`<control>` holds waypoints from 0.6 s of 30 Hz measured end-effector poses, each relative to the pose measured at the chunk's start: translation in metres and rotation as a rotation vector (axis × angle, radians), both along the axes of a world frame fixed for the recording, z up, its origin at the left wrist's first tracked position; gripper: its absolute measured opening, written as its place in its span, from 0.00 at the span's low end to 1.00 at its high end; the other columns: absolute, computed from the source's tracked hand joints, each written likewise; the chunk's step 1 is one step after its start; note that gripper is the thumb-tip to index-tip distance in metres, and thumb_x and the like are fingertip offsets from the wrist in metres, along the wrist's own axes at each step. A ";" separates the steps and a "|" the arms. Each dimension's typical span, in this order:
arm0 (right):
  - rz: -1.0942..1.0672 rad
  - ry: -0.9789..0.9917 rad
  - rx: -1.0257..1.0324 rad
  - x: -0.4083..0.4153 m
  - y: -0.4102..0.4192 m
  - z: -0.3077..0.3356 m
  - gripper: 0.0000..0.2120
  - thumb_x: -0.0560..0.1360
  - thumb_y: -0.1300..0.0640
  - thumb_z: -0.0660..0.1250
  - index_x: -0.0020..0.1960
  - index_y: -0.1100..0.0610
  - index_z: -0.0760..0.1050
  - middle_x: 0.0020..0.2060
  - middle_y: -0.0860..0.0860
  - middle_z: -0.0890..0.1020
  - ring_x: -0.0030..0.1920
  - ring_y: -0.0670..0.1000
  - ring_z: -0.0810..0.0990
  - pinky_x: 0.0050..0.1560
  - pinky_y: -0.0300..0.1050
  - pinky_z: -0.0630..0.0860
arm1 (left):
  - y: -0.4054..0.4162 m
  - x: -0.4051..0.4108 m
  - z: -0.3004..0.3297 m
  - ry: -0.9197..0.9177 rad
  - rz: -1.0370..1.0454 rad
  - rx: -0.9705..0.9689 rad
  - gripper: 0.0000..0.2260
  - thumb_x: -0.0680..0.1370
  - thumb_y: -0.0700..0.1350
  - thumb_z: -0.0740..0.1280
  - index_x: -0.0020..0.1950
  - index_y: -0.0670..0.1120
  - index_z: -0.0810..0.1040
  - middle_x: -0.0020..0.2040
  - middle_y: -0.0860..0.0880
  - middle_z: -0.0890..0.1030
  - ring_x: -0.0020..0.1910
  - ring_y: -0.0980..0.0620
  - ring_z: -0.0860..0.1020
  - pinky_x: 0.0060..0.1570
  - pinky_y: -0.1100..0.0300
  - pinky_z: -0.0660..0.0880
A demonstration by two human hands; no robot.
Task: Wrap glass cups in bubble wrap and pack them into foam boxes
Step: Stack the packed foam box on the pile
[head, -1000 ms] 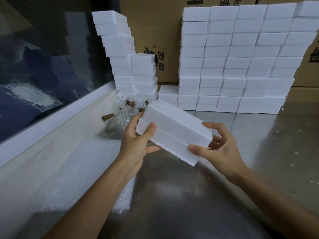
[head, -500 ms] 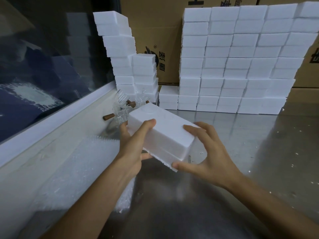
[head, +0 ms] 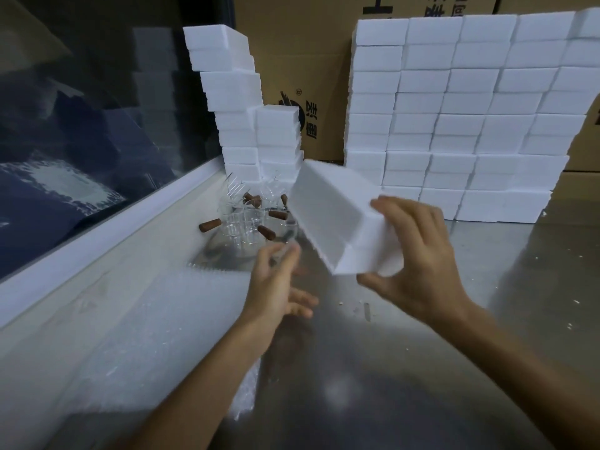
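My right hand (head: 418, 261) grips the near end of a white foam box (head: 337, 216), held tilted above the steel table (head: 406, 368). My left hand (head: 276, 284) is off the box, fingers relaxed and blurred, just left of it and below it. Behind the left hand stand several clear glass cups (head: 246, 222) with brown wooden handles. A sheet of bubble wrap (head: 146, 336) lies flat at the left, under my left forearm.
A tall wall of stacked foam boxes (head: 454, 118) stands at the back right, with a leaning stack (head: 240, 102) at the back left. Cardboard cartons (head: 305, 60) are behind them. A window with a white sill (head: 97, 241) runs along the left. Foam crumbs dot the table.
My left hand has let go of the foam box and dropped away to the left. The right hand alone now holds it and has swung it up and to the right.
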State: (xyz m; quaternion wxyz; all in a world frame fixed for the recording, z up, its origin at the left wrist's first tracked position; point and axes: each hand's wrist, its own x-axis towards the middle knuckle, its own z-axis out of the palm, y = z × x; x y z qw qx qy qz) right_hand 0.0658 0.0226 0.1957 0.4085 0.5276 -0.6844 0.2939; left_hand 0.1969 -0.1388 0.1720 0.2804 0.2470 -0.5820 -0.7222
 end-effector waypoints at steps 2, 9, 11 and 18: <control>-0.081 -0.013 0.023 -0.021 -0.018 0.014 0.42 0.63 0.47 0.77 0.71 0.58 0.66 0.65 0.59 0.74 0.63 0.59 0.70 0.63 0.49 0.67 | 0.005 -0.004 -0.013 -0.065 -0.001 -0.089 0.09 0.81 0.48 0.65 0.58 0.46 0.74 0.46 0.41 0.79 0.27 0.46 0.78 0.23 0.59 0.73; -0.245 -0.001 0.141 -0.081 -0.106 0.033 0.46 0.59 0.50 0.83 0.71 0.57 0.67 0.65 0.58 0.74 0.63 0.61 0.70 0.62 0.58 0.71 | -0.002 -0.008 -0.024 -0.082 -0.016 -0.052 0.07 0.81 0.43 0.66 0.50 0.39 0.78 0.35 0.43 0.78 0.27 0.46 0.78 0.25 0.59 0.74; -0.258 0.015 0.177 -0.095 -0.132 0.034 0.45 0.59 0.50 0.83 0.71 0.57 0.66 0.65 0.58 0.73 0.62 0.61 0.70 0.62 0.58 0.71 | -0.003 -0.009 -0.026 -0.075 -0.018 -0.047 0.07 0.81 0.42 0.66 0.48 0.39 0.78 0.33 0.43 0.78 0.27 0.46 0.77 0.25 0.59 0.73; -0.463 0.065 0.334 -0.145 -0.186 0.028 0.43 0.62 0.51 0.81 0.71 0.57 0.64 0.64 0.58 0.73 0.61 0.62 0.71 0.59 0.56 0.72 | -0.004 -0.013 -0.030 -0.058 -0.020 -0.017 0.08 0.79 0.38 0.67 0.40 0.41 0.79 0.30 0.45 0.77 0.23 0.45 0.75 0.22 0.60 0.71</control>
